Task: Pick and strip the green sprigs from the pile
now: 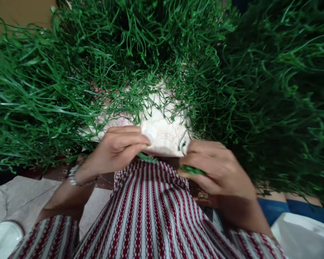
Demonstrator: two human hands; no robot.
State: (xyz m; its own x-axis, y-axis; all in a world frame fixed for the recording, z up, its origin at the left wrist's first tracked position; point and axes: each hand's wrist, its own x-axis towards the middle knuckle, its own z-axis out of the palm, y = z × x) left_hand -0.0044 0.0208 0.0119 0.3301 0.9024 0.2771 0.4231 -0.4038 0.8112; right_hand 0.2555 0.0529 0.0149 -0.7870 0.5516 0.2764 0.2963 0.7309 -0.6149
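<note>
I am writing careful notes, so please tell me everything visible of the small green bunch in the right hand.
The small green bunch looks like plant pieces, bright to darker green. It lies roughly sideways in the grip of the right hand, which partly covers it, just below the pale cloth in the picture. Blur hides its separate stems.

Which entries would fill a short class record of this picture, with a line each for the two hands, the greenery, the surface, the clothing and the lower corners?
Left hand: fingertips pinched beside a green piece; hold unclear
Right hand: closed on a small green bunch; blurred
Greenery: long, thin, tangled stems, piled beyond and to both sides
Surface: pale, patterned, partly covered by stems
Clothing: striped red and white
Lower left: white round object
Lower right: white container
</note>
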